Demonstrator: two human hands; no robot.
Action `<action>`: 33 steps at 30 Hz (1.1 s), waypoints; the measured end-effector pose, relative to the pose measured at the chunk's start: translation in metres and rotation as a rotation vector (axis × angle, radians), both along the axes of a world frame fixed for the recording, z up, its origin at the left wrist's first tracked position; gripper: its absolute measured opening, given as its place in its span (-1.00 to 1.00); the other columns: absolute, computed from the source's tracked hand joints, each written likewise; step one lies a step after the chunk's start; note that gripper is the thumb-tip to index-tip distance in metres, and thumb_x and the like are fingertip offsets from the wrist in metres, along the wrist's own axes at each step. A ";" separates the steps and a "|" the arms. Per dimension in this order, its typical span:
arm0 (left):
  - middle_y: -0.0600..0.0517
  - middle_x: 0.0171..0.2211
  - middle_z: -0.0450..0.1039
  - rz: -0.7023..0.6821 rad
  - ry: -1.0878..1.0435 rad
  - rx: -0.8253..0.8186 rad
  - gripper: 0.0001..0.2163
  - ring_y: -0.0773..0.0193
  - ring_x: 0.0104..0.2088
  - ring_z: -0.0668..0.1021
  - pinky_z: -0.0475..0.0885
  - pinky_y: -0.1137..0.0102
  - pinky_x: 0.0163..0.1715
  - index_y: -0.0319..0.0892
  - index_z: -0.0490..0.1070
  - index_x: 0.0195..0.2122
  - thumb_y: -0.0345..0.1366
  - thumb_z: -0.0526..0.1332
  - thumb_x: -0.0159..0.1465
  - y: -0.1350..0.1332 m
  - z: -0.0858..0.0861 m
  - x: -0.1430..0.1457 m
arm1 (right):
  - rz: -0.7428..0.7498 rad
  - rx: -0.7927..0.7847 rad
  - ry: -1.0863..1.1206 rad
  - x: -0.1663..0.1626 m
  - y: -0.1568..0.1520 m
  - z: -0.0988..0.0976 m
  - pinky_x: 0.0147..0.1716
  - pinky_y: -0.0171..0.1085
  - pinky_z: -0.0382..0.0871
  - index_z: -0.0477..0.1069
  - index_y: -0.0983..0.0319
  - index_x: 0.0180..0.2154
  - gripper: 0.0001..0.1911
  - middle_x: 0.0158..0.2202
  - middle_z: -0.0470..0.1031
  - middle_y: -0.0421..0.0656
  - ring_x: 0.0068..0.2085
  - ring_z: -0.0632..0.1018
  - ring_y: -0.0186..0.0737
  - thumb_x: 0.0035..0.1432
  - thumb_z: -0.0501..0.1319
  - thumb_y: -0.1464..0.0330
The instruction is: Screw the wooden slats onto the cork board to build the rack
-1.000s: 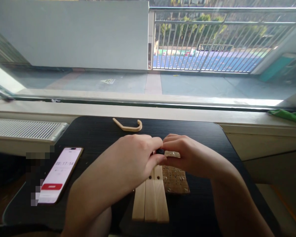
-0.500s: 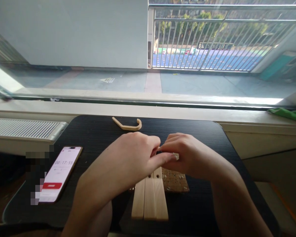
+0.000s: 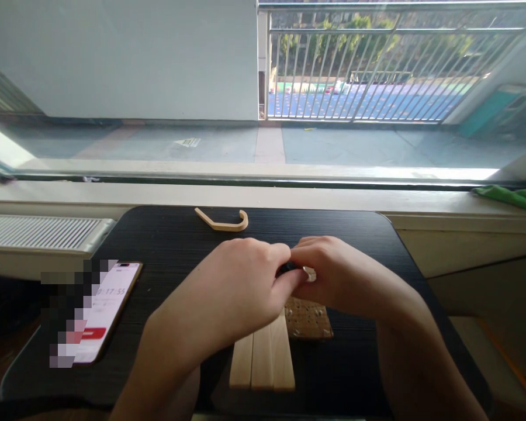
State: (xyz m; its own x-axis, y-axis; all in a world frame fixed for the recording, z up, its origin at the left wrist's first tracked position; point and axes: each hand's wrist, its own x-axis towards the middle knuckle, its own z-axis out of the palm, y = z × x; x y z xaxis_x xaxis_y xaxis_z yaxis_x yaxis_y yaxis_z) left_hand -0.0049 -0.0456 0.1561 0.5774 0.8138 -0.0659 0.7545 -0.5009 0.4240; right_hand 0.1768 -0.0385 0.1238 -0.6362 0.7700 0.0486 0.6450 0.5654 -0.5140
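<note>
My left hand [image 3: 254,278] and my right hand [image 3: 328,263] meet above the table, fingers bent inward and pressed together. A little dark shape shows in the gap between them, too hidden to name. The left thumb reaches across to the right hand's fingers, with its pale, shiny nail showing. Beneath the hands lie several flat, pale wooden slats [image 3: 262,365] side by side, their far ends covered by my left hand. Right of the slats is a brown perforated piece [image 3: 310,320] with clear, shiny wrapping, partly under my right hand.
A J-shaped wooden hook [image 3: 225,226] lies near the far edge of the black table [image 3: 170,234]. At the left rests a phone [image 3: 109,316] with a timer, partly blurred out. Beyond are a windowsill [image 3: 245,193], a radiator [image 3: 44,231] and green cloth [image 3: 511,197].
My hands have drawn slightly closer together, and the left thumb has shifted. The holes in the slats are now covered. The whole view has moved slightly.
</note>
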 end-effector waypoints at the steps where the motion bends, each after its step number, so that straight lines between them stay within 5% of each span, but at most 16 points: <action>1: 0.07 -0.57 0.48 -0.004 -0.006 -0.009 -0.69 0.30 -0.56 0.45 0.19 0.41 -0.53 -0.13 0.52 -0.40 -0.12 0.09 0.35 0.000 0.000 0.000 | 0.012 -0.013 0.023 0.002 0.000 0.001 -0.46 -0.32 0.09 0.35 0.24 -0.51 -0.83 -0.52 0.39 -0.24 -0.46 0.35 -0.35 0.07 0.28 0.48; 8: 0.05 -0.46 0.55 0.003 -0.026 -0.084 -0.69 0.30 -0.51 0.48 0.19 0.42 -0.53 -0.13 0.54 -0.38 -0.14 0.07 0.36 0.000 0.001 -0.004 | 0.162 -0.122 0.191 0.008 0.004 0.001 -0.38 -0.37 0.21 0.43 0.28 -0.35 -0.89 -0.41 0.40 -0.24 -0.38 0.40 -0.37 0.12 0.23 0.58; 17: 0.05 -0.42 0.58 0.011 -0.047 -0.078 -0.72 0.28 -0.49 0.49 0.23 0.40 -0.48 -0.10 0.57 -0.32 -0.16 0.09 0.35 -0.002 0.001 -0.004 | 0.207 -0.213 0.266 0.007 0.011 -0.004 -0.45 -0.39 0.20 0.50 0.31 -0.33 -0.93 -0.46 0.33 -0.26 -0.44 0.34 -0.40 0.22 0.25 0.46; 33: 0.11 -0.51 0.48 0.005 -0.052 -0.106 -0.74 0.37 -0.55 0.39 0.12 0.40 -0.53 -0.14 0.48 -0.44 -0.18 0.11 0.33 0.005 0.001 -0.006 | 0.151 -0.001 0.226 0.004 0.010 -0.008 -0.51 -0.40 0.06 0.34 0.30 -0.52 -0.74 -0.55 0.22 -0.32 -0.52 0.24 -0.47 0.18 0.31 0.43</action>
State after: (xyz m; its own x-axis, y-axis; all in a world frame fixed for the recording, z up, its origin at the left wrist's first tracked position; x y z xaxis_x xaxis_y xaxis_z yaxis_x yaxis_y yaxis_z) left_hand -0.0113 -0.0407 0.1568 0.5783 0.8067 -0.1218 0.7325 -0.4476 0.5129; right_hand 0.1809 -0.0289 0.1157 -0.7172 0.6670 0.2017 0.4218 0.6459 -0.6363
